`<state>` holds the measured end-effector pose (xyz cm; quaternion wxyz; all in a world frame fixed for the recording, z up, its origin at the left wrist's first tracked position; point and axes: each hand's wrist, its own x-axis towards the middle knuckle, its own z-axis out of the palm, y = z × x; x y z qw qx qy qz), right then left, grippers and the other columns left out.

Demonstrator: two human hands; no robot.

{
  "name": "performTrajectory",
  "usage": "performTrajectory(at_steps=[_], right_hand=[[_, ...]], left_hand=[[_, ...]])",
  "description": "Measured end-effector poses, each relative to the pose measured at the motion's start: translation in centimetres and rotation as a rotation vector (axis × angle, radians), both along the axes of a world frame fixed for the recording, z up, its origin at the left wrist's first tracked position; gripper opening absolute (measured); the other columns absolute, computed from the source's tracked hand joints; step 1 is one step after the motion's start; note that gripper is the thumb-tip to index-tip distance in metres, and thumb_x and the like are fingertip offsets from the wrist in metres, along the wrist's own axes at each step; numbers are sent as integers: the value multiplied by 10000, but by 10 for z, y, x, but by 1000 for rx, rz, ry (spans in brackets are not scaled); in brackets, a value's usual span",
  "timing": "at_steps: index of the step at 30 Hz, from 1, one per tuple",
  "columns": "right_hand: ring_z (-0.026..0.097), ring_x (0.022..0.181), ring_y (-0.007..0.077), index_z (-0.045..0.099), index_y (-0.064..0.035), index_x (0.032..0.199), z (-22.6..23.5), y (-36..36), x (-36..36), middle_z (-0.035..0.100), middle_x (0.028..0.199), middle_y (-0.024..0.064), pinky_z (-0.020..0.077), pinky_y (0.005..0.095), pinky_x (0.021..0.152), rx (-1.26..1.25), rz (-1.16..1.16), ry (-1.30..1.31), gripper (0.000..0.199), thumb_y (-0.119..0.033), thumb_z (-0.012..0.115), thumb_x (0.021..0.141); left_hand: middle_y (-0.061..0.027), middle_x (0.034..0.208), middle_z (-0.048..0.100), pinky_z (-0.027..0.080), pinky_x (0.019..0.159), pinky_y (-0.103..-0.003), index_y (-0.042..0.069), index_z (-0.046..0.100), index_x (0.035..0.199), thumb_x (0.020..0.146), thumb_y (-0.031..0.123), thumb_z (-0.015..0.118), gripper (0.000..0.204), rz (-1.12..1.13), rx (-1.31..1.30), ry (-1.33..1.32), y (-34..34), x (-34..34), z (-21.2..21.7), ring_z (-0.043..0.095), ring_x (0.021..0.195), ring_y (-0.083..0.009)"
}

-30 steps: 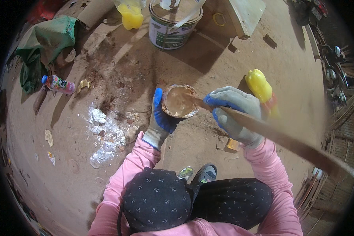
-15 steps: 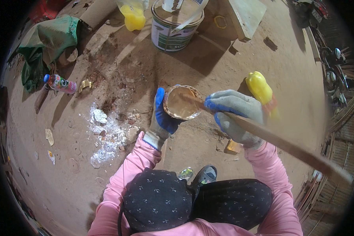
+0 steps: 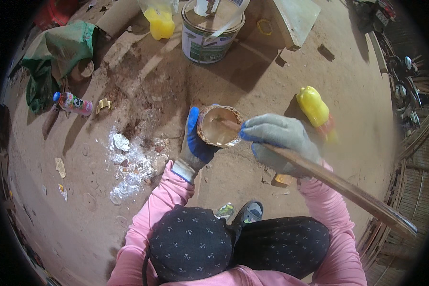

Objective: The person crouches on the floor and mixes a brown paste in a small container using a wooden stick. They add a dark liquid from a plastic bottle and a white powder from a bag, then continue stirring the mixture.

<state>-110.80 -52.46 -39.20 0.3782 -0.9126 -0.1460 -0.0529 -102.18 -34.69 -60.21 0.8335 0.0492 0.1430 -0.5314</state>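
Observation:
My left hand (image 3: 194, 143), in a grey glove with blue coating, is closed round the side of a small round tub (image 3: 218, 144) with a crusted, smeared rim. Tan liquid (image 3: 213, 129) lies inside it. A long flat wooden stick (image 3: 348, 187) slants across my right hand (image 3: 283, 138), gloved alike, whose fingers are wrapped round it. Its lower tip dips into the liquid, while the other end reaches far out to the right. The tub is tilted slightly and held off the ground.
White powder (image 3: 131, 167) is spilled on the dirt floor at left, near a small drink bottle (image 3: 74, 103). A large paint bucket (image 3: 207, 45) stands ahead beside a yellow-filled plastic bottle (image 3: 160, 26). Another yellow bottle (image 3: 313, 106) lies at right. A wood block (image 3: 283, 179) sits below my right hand.
The stick's outer end has swung down and a little left, and my right hand has shifted slightly left with it. The tub stays nearly in place in my left hand.

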Motion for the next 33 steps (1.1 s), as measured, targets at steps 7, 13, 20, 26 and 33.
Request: performTrajectory(at_steps=[7, 13, 20, 26, 33], right_hand=[[734, 913, 277, 716, 19, 1068, -5, 1, -1, 725, 1029, 165, 585, 355, 804, 135, -62, 31, 238, -83, 704, 853], [715, 886, 264, 711, 31, 1066, 0, 1, 1, 716, 1005, 166, 572, 355, 801, 117, -62, 185, 247, -137, 689, 887], [699, 778, 286, 712, -18, 1043, -6, 5, 7, 701, 887, 131, 558, 390, 706, 216, -189, 49, 229, -125, 695, 842], [691, 837, 231, 703, 45, 1052, 5, 4, 4, 703, 957, 151, 550, 336, 750, 244, -143, 257, 231, -113, 661, 888], [686, 823, 205, 709, 47, 1030, 10, 12, 13, 706, 957, 144, 540, 309, 726, 72, -171, 138, 221, -108, 673, 877]], left_hand=[[-167, 1424, 593, 464, 1092, -615, 88, 551, 1423, 957, 703, 520, 773, 8, 53, -9, -1, -2, 1, 588, 1283, -367], [-168, 1415, 600, 470, 1101, -568, 69, 551, 1423, 955, 716, 508, 799, -1, 52, 0, -1, -3, 4, 596, 1274, -351], [-177, 1418, 591, 480, 1095, -552, 37, 536, 1425, 950, 721, 516, 833, -34, 5, 10, 0, -6, 4, 594, 1274, -344], [-164, 1426, 588, 470, 1109, -549, 42, 523, 1437, 967, 714, 492, 821, -36, -56, -16, 1, -7, 3, 584, 1289, -343], [-157, 1442, 578, 452, 1127, -540, 79, 517, 1456, 984, 696, 473, 779, -42, -53, -21, -2, -11, 3, 566, 1319, -332]])
